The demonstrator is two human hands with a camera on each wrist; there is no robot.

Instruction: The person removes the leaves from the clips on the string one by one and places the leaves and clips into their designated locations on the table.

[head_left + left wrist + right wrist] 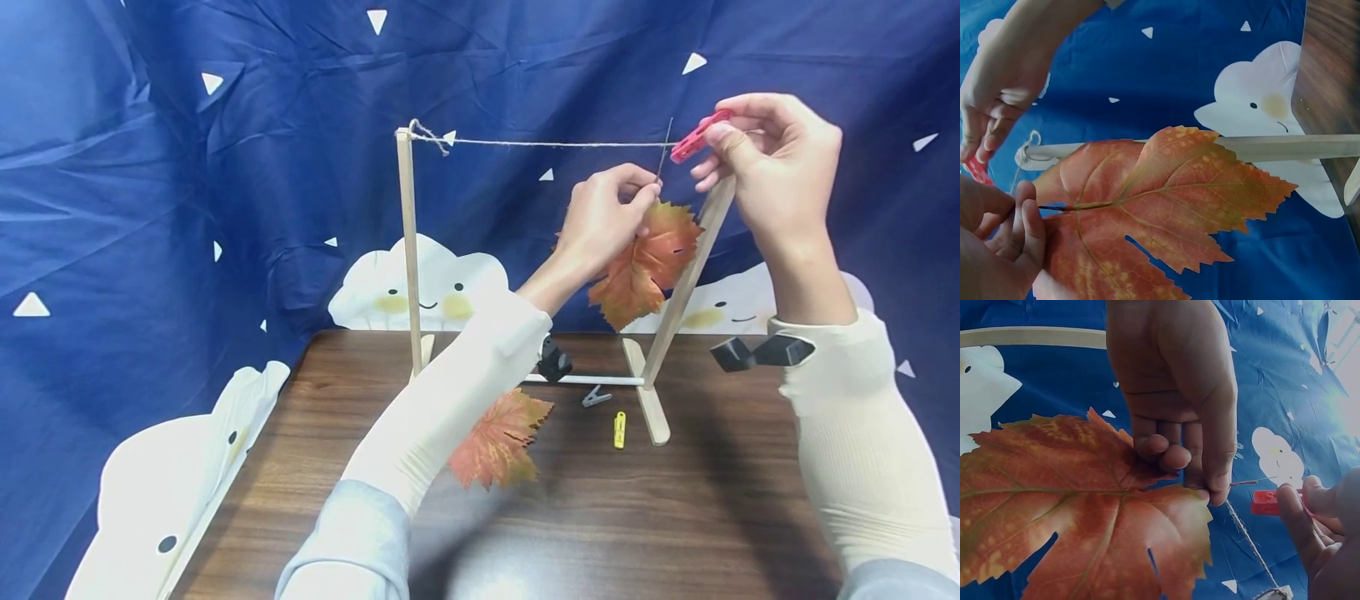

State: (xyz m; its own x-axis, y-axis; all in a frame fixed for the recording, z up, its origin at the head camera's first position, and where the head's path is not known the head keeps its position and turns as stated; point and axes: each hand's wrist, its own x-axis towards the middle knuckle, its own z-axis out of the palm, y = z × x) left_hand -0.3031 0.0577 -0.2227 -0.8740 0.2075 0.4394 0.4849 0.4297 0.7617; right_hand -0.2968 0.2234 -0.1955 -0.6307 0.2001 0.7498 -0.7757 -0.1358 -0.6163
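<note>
Between thumb and fingers, my left hand [611,212] pinches the thin dark stem of an orange-red artificial leaf [651,258]. The stem rises past the string [547,143], and the leaf hangs below the hand. My right hand [783,158] pinches a red clothespin [701,137] near the string's right end, its tip close to the stem. In the right wrist view, the red clothespin [1266,502] lies just beside the stem tip. The left wrist view shows the leaf [1147,200] broad side on, with the right hand [1007,94] beyond it.
The string spans two wooden posts [409,250] joined by a white rod [600,380]. On the brown table [675,517] lie a second leaf [502,442], partly behind my left arm, a grey clothespin [596,397] and a yellow clothespin [619,430]. A blue curtain [262,167] hangs behind.
</note>
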